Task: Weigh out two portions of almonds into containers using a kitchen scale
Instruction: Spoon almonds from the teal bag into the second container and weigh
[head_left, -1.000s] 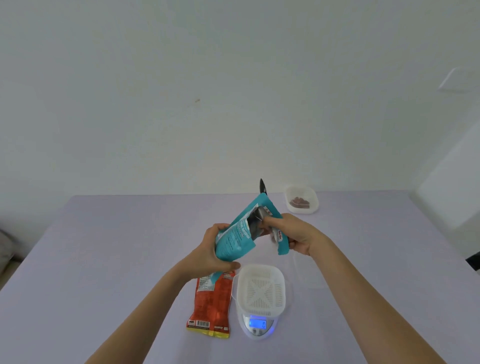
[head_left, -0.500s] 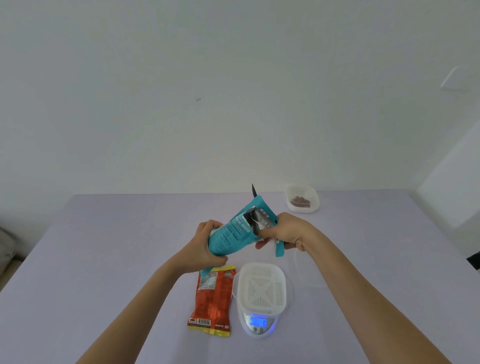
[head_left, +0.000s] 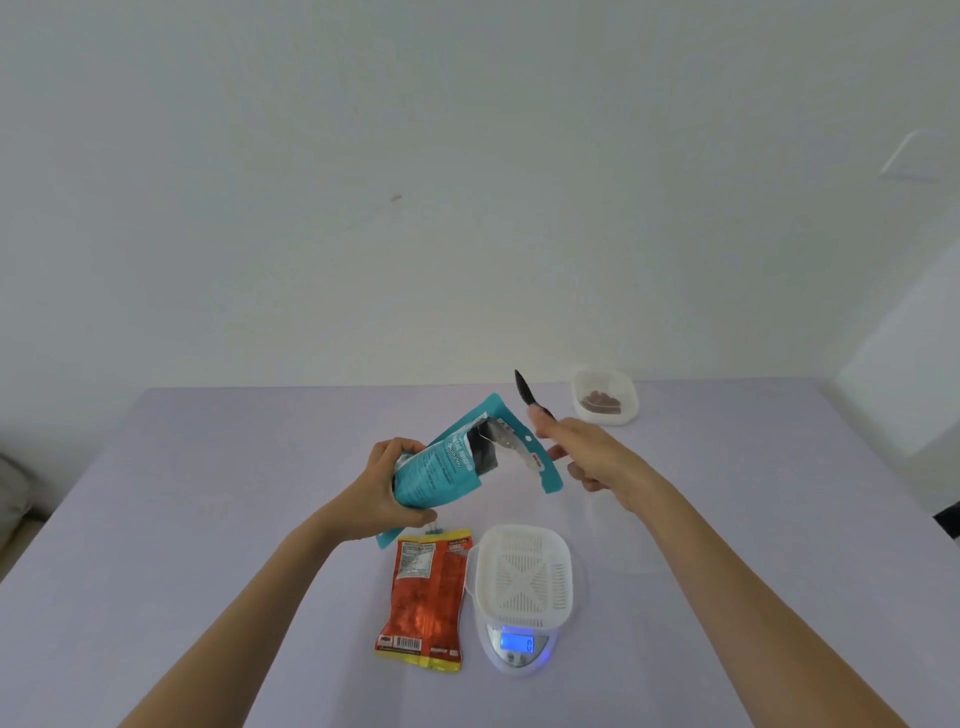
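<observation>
Teal almond bag stays gripped in the left hand, held up near the basket on the scale, while the right hand, curled round a dark utensil, has just released its mouth, seemingly ready to scoop.
</observation>
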